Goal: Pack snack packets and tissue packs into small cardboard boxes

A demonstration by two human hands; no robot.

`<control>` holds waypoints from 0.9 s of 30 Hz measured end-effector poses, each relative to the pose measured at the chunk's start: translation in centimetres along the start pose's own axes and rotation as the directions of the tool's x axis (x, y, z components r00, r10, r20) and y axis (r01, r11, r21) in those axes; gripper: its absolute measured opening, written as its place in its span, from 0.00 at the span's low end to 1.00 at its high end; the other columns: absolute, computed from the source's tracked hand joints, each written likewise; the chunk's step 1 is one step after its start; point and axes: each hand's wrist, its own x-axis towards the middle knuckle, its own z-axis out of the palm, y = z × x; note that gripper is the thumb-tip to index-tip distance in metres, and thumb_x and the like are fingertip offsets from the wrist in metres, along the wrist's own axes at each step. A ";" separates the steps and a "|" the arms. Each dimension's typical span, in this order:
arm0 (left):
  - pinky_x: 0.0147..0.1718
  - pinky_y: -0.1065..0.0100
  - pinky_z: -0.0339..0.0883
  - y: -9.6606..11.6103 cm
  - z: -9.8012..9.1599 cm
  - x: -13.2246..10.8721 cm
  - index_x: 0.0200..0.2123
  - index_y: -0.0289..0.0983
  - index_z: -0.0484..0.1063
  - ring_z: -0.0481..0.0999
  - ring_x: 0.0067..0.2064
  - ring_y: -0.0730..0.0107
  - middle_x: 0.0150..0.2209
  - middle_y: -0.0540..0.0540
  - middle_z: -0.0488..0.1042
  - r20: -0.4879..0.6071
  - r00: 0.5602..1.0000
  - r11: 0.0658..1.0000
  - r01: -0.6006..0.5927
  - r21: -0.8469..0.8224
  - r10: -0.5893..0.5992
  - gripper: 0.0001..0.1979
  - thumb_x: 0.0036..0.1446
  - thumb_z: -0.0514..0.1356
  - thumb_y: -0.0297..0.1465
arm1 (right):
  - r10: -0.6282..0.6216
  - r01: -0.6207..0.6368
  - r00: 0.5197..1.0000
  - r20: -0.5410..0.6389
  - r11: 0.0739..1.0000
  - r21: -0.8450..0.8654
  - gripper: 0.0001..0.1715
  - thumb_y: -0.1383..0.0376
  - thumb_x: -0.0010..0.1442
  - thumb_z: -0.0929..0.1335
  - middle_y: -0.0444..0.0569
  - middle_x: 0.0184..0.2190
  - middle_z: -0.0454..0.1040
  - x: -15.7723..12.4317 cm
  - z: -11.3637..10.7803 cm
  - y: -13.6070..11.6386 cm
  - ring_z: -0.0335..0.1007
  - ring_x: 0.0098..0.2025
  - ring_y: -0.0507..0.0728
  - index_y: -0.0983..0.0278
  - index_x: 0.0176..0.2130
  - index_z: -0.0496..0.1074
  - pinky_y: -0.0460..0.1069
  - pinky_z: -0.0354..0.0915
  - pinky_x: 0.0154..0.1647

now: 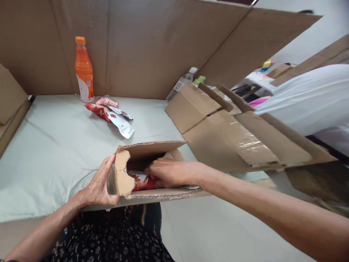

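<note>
A small open cardboard box (152,148) sits at the near edge of the table. My left hand (99,183) grips its left end, thumb against the torn side flap. My right hand (166,171) reaches down into the box, fingers curled over a red and white packet (139,181) that lies inside. I cannot see whether the fingers pinch the packet or only press on it.
More red and white packets (110,111) lie farther back on the pale green table cover (54,145), next to an orange drink bottle (84,71). Flattened cardboard boxes (231,134) and a clear bottle (182,83) lie to the right. Cardboard walls stand behind; a person's white sleeve (308,98) is at right.
</note>
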 end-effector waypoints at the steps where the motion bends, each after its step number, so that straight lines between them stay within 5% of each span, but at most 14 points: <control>1: 0.71 0.29 0.57 0.1 0.0 0.0 0.78 0.50 0.28 0.53 0.76 0.29 0.77 0.34 0.47 0.001 1.000 1.000 0.007 0.002 -0.007 0.67 0.49 0.73 0.38 | 0.023 -0.022 0.999 0.041 0.999 -0.025 0.11 0.72 0.60 0.70 0.56 0.36 0.85 0.5 -0.2 -0.3 0.79 0.37 0.61 0.66 0.40 0.83 0.51 0.66 0.36; 6: 0.70 0.29 0.58 0.3 0.5 0.2 0.78 0.52 0.29 0.56 0.75 0.30 0.76 0.36 0.50 -0.034 0.999 0.999 -0.041 -0.033 0.040 0.66 0.49 0.73 0.38 | 0.043 -0.039 0.998 0.035 0.993 -0.109 0.15 0.74 0.62 0.66 0.59 0.34 0.84 -0.2 -2.0 -1.3 0.79 0.35 0.61 0.67 0.34 0.82 0.52 0.64 0.35; 9: 0.70 0.29 0.57 0.0 0.7 0.1 0.78 0.50 0.31 0.55 0.75 0.30 0.77 0.35 0.50 -0.063 0.997 0.998 -0.039 -0.056 0.035 0.66 0.49 0.73 0.40 | -0.095 0.100 0.959 -0.268 0.995 0.006 0.16 0.72 0.64 0.64 0.54 0.34 0.84 -4.0 -3.9 -0.4 0.78 0.34 0.58 0.64 0.34 0.81 0.51 0.67 0.35; 12: 0.71 0.30 0.57 -0.1 0.7 0.0 0.78 0.49 0.31 0.54 0.76 0.30 0.77 0.34 0.49 -0.048 0.999 0.998 -0.025 -0.051 0.022 0.65 0.50 0.72 0.40 | -0.124 0.240 0.735 -0.666 0.967 0.085 0.18 0.60 0.71 0.64 0.47 0.28 0.80 -8.3 -6.4 1.1 0.73 0.26 0.53 0.58 0.38 0.82 0.49 0.64 0.26; 15: 0.71 0.29 0.57 0.1 0.7 0.1 0.78 0.49 0.29 0.54 0.76 0.31 0.77 0.33 0.47 -0.050 0.999 0.999 -0.019 -0.036 0.017 0.64 0.52 0.71 0.39 | 0.064 0.063 0.473 -0.879 0.992 0.106 0.16 0.54 0.69 0.67 0.43 0.24 0.77 -8.9 -9.1 2.2 0.64 0.20 0.50 0.57 0.38 0.83 0.49 0.55 0.19; 18: 0.71 0.30 0.58 0.3 1.0 -0.3 0.78 0.50 0.29 0.55 0.76 0.31 0.77 0.34 0.49 -0.076 0.997 1.000 -0.011 -0.017 0.009 0.65 0.50 0.72 0.39 | 0.115 -0.186 0.216 -0.970 0.980 0.075 0.15 0.57 0.67 0.67 0.49 0.32 0.82 -5.6 -11.8 2.8 0.74 0.30 0.55 0.61 0.39 0.83 0.52 0.66 0.31; 20: 0.71 0.31 0.58 0.5 0.9 -1.1 0.78 0.50 0.30 0.56 0.76 0.31 0.77 0.35 0.50 -0.108 0.994 1.000 0.009 0.011 -0.007 0.67 0.49 0.74 0.39 | 0.090 -0.236 0.199 -0.976 0.971 0.042 0.15 0.57 0.66 0.68 0.54 0.40 0.84 -3.0 -12.9 3.1 0.79 0.41 0.61 0.63 0.40 0.82 0.57 0.71 0.44; 23: 0.71 0.32 0.60 1.0 -0.8 -3.4 0.78 0.50 0.33 0.57 0.75 0.32 0.77 0.36 0.51 -0.205 0.977 0.993 0.074 0.088 -0.054 0.64 0.50 0.73 0.40 | 0.015 -0.121 0.290 -0.957 0.992 -0.021 0.17 0.55 0.67 0.66 0.55 0.44 0.85 -0.4 -12.6 3.7 0.82 0.45 0.62 0.62 0.40 0.81 0.57 0.73 0.47; 27: 0.68 0.27 0.61 2.2 -6.6 -8.1 0.78 0.54 0.39 0.61 0.74 0.30 0.77 0.38 0.55 -0.409 0.901 0.956 0.236 0.176 -0.147 0.56 0.57 0.71 0.45 | -0.101 -0.047 0.310 -0.946 0.992 -0.121 0.19 0.53 0.68 0.64 0.52 0.41 0.86 0.2 -9.2 4.9 0.84 0.43 0.63 0.58 0.37 0.80 0.60 0.73 0.46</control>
